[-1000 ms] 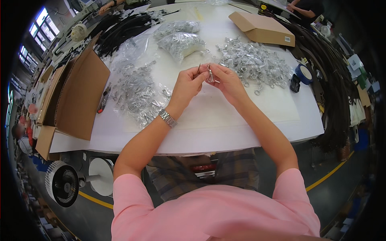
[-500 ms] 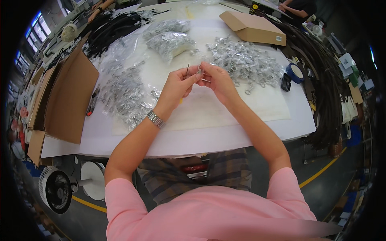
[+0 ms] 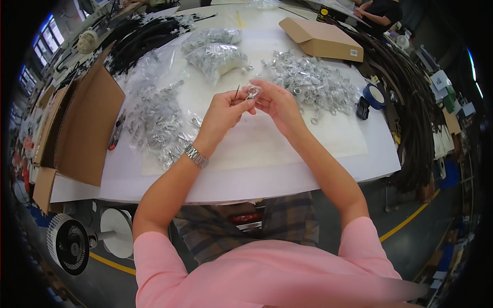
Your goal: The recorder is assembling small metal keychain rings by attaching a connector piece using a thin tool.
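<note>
A small metal ring fitting in clear plastic (image 3: pixel 253 92) is held between my two hands over the middle of the table. My left hand (image 3: pixel 226 111), with a metal-banded watch at its wrist, pinches the fitting's lower end. A thin dark pointed tool (image 3: pixel 236 91) sticks up from the same hand; its lower part is hidden by the fingers. My right hand (image 3: pixel 280 102) is closed at the plastic from the other side. Similar wrapped ring fittings lie in a loose pile to the right (image 3: pixel 308 79) and another pile to the left (image 3: pixel 156 115).
Stuffed clear bags (image 3: pixel 218 59) lie beyond my hands. An open cardboard box (image 3: pixel 87 123) stands at left, near a red-and-black cutter (image 3: pixel 115 134). A carton (image 3: pixel 326 38), blue tape roll (image 3: pixel 375 96) and dark straps (image 3: pixel 411 102) are at right. A co-worker (image 3: pixel 382 15) sits across the table.
The clear plastic around the fitting now shows spread between my fingers. My right fingers have shifted slightly at its top. The view has moved a little.
</note>
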The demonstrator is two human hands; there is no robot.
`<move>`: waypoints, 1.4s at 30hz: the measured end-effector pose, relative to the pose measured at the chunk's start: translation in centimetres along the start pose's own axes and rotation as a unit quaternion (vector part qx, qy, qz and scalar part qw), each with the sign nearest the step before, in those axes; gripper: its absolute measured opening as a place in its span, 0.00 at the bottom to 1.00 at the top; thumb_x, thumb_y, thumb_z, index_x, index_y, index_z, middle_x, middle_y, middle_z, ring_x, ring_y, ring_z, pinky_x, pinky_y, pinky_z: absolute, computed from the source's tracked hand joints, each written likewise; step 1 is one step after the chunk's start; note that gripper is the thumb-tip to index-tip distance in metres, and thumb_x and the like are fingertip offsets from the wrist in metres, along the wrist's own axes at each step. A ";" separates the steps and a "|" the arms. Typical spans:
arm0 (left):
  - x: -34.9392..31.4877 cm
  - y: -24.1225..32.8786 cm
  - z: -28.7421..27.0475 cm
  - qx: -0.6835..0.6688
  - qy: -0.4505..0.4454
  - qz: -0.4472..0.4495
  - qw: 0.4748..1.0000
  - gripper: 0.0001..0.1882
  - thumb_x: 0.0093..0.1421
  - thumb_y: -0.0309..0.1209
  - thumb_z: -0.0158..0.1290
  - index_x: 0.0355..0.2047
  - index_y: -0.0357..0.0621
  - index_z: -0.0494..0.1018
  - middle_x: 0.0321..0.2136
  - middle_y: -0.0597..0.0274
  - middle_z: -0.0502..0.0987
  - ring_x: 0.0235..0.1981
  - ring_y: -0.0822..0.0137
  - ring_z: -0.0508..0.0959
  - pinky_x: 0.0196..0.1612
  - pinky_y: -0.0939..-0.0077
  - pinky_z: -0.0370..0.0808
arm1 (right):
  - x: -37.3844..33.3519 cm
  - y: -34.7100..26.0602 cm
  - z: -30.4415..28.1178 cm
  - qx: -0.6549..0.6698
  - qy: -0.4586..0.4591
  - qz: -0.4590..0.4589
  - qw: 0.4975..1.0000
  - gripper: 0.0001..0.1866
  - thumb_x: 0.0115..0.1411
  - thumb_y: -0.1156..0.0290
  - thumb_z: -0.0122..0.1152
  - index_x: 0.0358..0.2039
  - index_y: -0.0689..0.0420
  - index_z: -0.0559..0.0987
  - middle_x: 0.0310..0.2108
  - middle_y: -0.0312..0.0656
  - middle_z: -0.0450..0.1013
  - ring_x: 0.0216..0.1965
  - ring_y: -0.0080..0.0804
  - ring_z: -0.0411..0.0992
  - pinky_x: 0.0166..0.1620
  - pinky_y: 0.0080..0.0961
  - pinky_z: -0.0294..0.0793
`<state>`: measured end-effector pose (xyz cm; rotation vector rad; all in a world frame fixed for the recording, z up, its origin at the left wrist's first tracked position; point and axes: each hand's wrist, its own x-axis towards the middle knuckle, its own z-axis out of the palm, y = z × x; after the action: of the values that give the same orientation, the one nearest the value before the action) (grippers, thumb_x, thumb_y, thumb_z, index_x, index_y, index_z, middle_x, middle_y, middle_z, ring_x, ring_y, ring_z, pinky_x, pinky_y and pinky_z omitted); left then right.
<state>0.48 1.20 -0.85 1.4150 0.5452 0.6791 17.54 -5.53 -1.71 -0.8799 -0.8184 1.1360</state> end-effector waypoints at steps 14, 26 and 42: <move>0.4 0.3 -0.1 0.055 0.090 0.039 0.994 0.10 0.66 0.33 0.58 0.40 0.38 0.80 0.26 0.68 0.80 0.15 0.88 0.59 0.17 0.87 0.53 | 0.4 -0.1 -0.7 0.096 0.001 0.043 0.994 0.17 0.73 0.62 0.51 0.50 0.61 0.78 0.50 0.44 0.80 0.50 0.31 0.78 0.57 0.31 0.75; 0.1 0.5 -0.4 -0.035 0.082 0.051 0.995 0.10 0.65 0.30 0.57 0.42 0.35 0.80 0.28 0.67 0.79 0.15 0.87 0.60 0.17 0.89 0.54 | 0.1 -0.6 -0.8 0.046 0.015 0.033 0.998 0.19 0.73 0.59 0.50 0.53 0.59 0.78 0.52 0.44 0.79 0.53 0.31 0.77 0.58 0.29 0.73; -0.2 -0.4 1.0 0.011 0.095 0.067 0.993 0.17 0.67 0.29 0.55 0.54 0.35 0.70 0.29 0.61 0.83 0.13 0.86 0.60 0.16 0.87 0.54 | -0.3 0.5 0.3 0.031 -0.014 0.005 0.999 0.19 0.72 0.63 0.53 0.55 0.63 0.76 0.50 0.45 0.79 0.48 0.29 0.79 0.57 0.29 0.77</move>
<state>1.10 0.30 -1.17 1.4251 0.6120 0.9245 16.97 -5.64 -2.05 -0.8196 -0.7981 1.1776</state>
